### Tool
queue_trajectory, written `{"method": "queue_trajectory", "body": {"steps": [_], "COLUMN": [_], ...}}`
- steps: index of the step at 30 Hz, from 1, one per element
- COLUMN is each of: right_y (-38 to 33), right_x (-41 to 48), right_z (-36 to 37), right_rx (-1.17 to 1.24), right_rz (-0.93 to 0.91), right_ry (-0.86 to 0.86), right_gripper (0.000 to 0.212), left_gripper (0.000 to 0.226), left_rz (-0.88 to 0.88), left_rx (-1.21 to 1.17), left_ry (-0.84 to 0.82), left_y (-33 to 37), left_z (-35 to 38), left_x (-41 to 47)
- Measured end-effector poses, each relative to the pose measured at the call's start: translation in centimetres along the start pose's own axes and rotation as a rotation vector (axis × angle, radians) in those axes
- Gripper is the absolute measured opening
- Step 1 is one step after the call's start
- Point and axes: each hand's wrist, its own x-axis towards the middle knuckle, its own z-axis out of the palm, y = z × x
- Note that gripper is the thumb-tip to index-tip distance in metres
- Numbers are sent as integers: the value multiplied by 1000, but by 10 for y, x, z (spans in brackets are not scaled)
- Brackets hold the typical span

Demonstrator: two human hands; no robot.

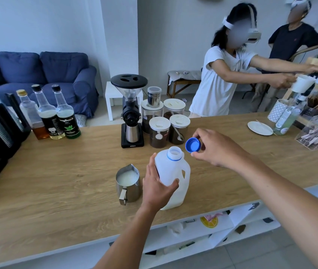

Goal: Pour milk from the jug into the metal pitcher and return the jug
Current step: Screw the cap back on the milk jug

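Indoors, wooden counter (57,171), blue sofa (47,74), white walls (37,22)

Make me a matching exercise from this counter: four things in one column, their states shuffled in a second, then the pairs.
Things:
1. milk jug
2. blue cap
3. metal pitcher
4. left hand

States:
A. holds milk, handle toward the camera
B. upright, mouth open
C. wrapped around the jug's side
D. pinched in the right hand's fingers, off the jug

Pairs: 1-B, 2-D, 3-A, 4-C

Soft even daylight, warped edges
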Motion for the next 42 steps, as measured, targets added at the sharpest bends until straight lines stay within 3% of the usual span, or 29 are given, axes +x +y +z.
{"method": "queue_trajectory", "body": {"steps": [3,14,25,42], "right_y": [1,-19,-29,-33], "right_x": [-2,7,22,30], "right_z": [-2,5,9,11], "right_rx": [-32,256,143,108], "right_rz": [-1,-67,-127,-168], "right_ry": [-50,-105,-237,-288], "right_gripper": [31,48,54,54], "left_gripper": [107,107,106,107], "left_rz": [0,10,16,22], "left_rx": [-3,-3,-6,-12], "left_ry": [-3,-13,-25,-29], "left_y": [0,-2,-3,-5], "left_z": [0,0,1,0], "left_x": [0,1,3,3]}}
